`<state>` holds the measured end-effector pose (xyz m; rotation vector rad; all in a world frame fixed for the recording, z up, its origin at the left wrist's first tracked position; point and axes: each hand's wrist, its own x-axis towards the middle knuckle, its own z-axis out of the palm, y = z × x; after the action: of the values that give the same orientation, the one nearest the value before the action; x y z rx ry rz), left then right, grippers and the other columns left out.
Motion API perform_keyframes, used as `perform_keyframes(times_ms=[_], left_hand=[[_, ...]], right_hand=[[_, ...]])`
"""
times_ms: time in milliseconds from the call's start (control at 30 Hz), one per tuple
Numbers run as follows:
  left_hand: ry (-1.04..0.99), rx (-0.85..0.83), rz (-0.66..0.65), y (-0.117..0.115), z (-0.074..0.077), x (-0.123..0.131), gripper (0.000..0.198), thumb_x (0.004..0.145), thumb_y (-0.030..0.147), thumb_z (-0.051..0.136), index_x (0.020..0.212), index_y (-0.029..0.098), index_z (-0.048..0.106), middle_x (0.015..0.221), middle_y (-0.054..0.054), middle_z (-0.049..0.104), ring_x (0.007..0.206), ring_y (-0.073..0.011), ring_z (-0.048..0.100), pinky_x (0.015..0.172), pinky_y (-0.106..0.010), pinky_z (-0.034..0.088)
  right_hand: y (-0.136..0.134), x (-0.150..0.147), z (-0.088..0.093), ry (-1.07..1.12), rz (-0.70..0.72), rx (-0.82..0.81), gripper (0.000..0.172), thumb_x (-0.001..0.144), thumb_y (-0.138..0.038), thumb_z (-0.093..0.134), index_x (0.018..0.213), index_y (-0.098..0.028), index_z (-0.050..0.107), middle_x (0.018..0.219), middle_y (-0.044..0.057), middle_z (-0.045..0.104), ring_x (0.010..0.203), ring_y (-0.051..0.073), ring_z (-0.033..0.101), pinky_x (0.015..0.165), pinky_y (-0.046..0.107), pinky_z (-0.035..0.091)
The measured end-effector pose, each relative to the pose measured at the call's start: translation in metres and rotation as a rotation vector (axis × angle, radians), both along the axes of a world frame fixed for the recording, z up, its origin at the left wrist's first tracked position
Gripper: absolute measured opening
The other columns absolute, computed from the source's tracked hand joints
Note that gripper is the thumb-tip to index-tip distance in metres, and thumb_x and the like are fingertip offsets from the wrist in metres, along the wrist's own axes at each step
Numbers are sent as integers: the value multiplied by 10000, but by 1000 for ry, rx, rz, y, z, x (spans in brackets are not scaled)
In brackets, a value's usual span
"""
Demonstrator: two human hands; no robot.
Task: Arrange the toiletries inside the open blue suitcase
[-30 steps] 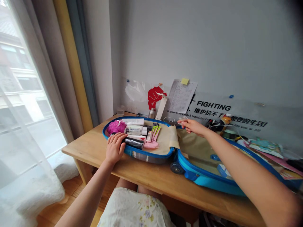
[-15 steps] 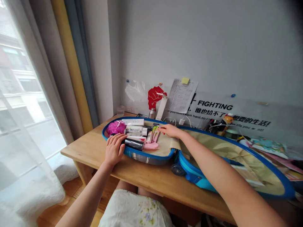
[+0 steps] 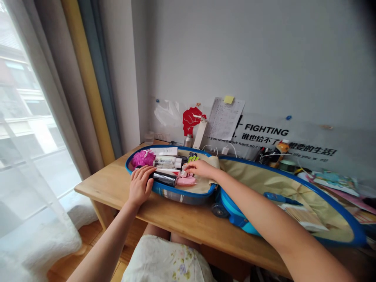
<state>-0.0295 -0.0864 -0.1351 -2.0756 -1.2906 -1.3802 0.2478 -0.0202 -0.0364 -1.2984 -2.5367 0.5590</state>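
An open blue suitcase (image 3: 188, 197) lies on the desk, its left half packed with toiletries. My left hand (image 3: 141, 183) rests on its near left rim with fingers stretched out, touching the end of a shiny black tube-shaped item (image 3: 165, 178). Over the packed half, my right hand (image 3: 201, 168) reaches down with bent, closed fingertips among small pink-and-white packs (image 3: 185, 173); what they grip is hidden. Beside them are a pink rounded case (image 3: 187, 181), a green-and-black pack (image 3: 193, 157), a clear bottle (image 3: 167, 161), a purple bath puff (image 3: 143, 158) and a white box (image 3: 164, 150).
In the suitcase's right half lie a blue slim item (image 3: 282, 198) and a pale bundle of thin sticks (image 3: 305, 217). Behind stand a silver bottle (image 3: 188, 141), a white upright box (image 3: 200, 134) and an orange-capped bottle (image 3: 282, 147). The wooden desk (image 3: 111, 183) has its edge towards me.
My right hand has moved slightly left and down, from the green packs onto the small pink-and-white packs. My left hand stays at the rim.
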Motion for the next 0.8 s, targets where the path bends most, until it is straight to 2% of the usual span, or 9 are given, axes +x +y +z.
perform_keyframes(times_ms=[167, 367, 500, 633, 700, 800], left_hand=[[6, -12, 6, 1, -2, -1, 454, 995, 387, 276, 1208, 190, 625, 1205, -107, 674, 1172, -258, 559, 1022, -419, 348], [6, -8, 2, 1, -2, -2, 448, 993, 382, 284, 1208, 197, 629, 1206, -108, 673, 1177, -260, 558, 1019, -421, 350], [10, 4, 3, 1, 0, -2, 447, 994, 384, 279, 1197, 199, 632, 1197, -106, 677, 1164, -260, 564, 1011, -418, 353], [13, -4, 9, 0, -1, -1, 448, 996, 385, 279, 1197, 194, 630, 1196, -108, 678, 1166, -259, 563, 1015, -417, 351], [20, 4, 4, 0, -1, -1, 440, 999, 377, 284, 1198, 186, 628, 1197, -111, 678, 1166, -260, 561, 1013, -417, 349], [23, 17, -5, 0, -1, -1, 436, 1001, 370, 287, 1195, 182, 628, 1195, -111, 678, 1166, -261, 559, 1011, -419, 348]], right_hand=[[-1, -5, -5, -40, 48, 11, 236, 805, -178, 580, 961, -176, 758, 890, 24, 753, 829, 138, 638, 749, 215, 427], [-2, -2, -4, -62, 48, -25, 184, 772, -203, 630, 885, -163, 770, 822, 29, 740, 773, 143, 624, 720, 224, 407], [-2, 2, 0, -32, 18, -26, 156, 804, -218, 605, 843, -158, 743, 802, 28, 724, 756, 141, 612, 713, 232, 404], [-2, 5, 5, 22, -31, -41, 200, 877, -269, 532, 837, -158, 693, 756, 18, 699, 706, 130, 598, 682, 233, 417], [-2, 6, 5, 50, -60, -56, 209, 897, -290, 514, 876, -157, 673, 741, 16, 689, 682, 126, 596, 665, 231, 428], [-2, 7, 4, 93, -100, -90, 232, 910, -270, 489, 1050, -157, 636, 766, 17, 697, 666, 118, 614, 649, 220, 449]])
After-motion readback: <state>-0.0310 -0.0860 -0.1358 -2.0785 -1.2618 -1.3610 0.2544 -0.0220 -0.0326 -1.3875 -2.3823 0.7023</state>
